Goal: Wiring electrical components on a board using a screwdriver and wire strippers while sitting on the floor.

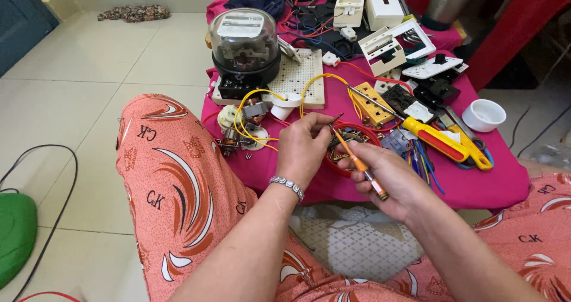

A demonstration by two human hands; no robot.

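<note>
Just in front of the red bowl [376, 136], the left hand [301, 148] pinches a tiny part [333, 122] steady between fingertips, letting the right hand [386, 174], fingers clamped on the slim orange screwdriver [358, 163], aim its tip at it.

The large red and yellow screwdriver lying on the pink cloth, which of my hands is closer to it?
Right. The right hand, gripping a thin orange screwdriver, sits just below-left of the large red and yellow screwdriver. The left hand is farther left, pinching a small metal piece, with the right hand between.
</note>
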